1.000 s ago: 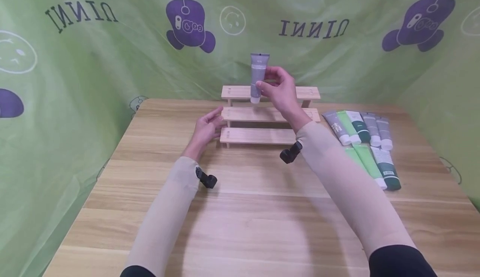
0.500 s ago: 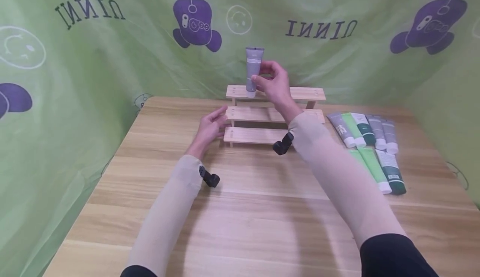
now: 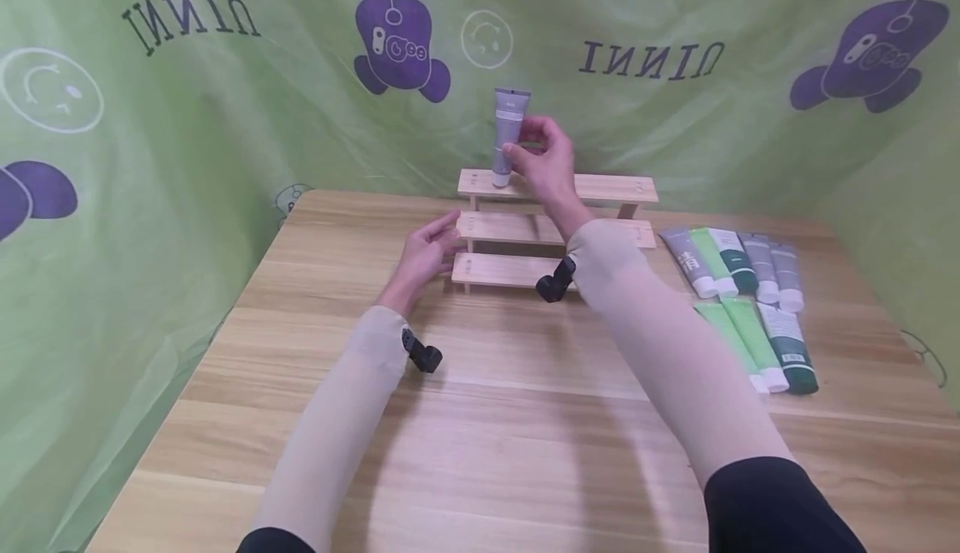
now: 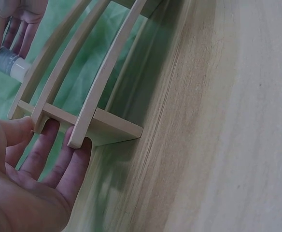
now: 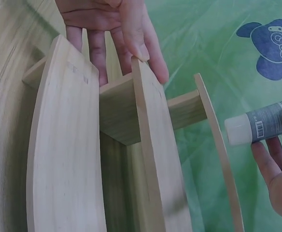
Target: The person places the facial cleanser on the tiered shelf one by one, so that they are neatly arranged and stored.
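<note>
My right hand point(image 3: 551, 161) pinches a grey squeeze tube point(image 3: 510, 130) between thumb and fingers. The tube stands upright, white cap down, at the left part of the top step of a three-step wooden display stand point(image 3: 517, 226). In the right wrist view a small gap shows between the tube's white cap point(image 5: 238, 129) and the top step; whether they touch is hard to tell in the head view. At the stand's left end, my left hand point(image 3: 423, 257) holds the middle step point(image 4: 63, 72), thumb on its edge and fingers reaching beneath and beside the side panel.
To the right of the stand, several grey, light green and dark green-and-white tubes point(image 3: 750, 332) lie in two rows on the wooden table point(image 3: 480, 453). A green printed cloth point(image 3: 300, 103) hangs close behind the stand.
My right hand has carried the grey tube slightly left and back, lowering its cap toward the top step. The left hand stays at the stand's left end. The head view has shifted slightly.
</note>
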Demonstrator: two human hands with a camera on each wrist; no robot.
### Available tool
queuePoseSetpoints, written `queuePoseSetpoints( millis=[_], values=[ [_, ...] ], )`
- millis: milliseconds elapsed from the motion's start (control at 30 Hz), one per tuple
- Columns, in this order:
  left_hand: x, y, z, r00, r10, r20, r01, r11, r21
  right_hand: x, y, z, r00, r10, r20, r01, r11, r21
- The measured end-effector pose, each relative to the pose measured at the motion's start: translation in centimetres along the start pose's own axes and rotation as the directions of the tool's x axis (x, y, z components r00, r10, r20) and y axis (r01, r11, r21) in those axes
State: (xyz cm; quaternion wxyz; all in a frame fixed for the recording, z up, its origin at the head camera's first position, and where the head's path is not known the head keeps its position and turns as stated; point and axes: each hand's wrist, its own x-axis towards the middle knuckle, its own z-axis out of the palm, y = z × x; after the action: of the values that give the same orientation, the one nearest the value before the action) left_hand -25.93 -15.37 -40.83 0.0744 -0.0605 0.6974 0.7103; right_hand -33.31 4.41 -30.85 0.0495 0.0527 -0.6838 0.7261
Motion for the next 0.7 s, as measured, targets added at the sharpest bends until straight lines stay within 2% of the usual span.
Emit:
queuePoseSetpoints(
  millis=[433,700],
  values=[
    [-0.02,-0.06,0.07,1.0,0.001,-0.004,-0.001,1.0,0.001,-0.04,0.9,0.41,0.996,-0.082,0.031,0.085,0.99,-0.115],
    [-0.04,-0.01,0.05,1.0,0.004,-0.012,-0.004,1.0,-0.007,0.08,0.94,0.71,0.995,-0.091,0.046,0.096,0.989,-0.108]
  ],
)
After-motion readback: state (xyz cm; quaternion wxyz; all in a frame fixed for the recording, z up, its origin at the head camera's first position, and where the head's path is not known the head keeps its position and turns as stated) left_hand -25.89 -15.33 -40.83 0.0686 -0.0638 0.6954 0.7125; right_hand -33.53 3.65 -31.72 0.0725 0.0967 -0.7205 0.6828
